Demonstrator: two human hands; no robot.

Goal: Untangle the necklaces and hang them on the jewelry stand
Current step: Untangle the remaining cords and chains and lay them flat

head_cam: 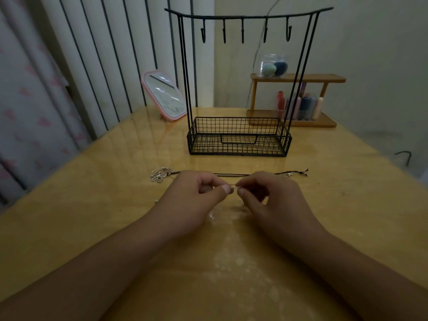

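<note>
A black wire jewelry stand with a basket base and several bare hooks on its top bar stands at the table's middle back. In front of it a black cord necklace lies stretched across the table, with a silver pendant cluster at its left end. My left hand and my right hand meet just below the cord. Both pinch a thin silver chain between thumb and fingers. Most of that chain is hidden under my hands.
A pink-framed mirror leans at the back left. A wooden shelf at the back right carries a clear jar with sponges and several small bottles below. The yellow table has a glossy cover.
</note>
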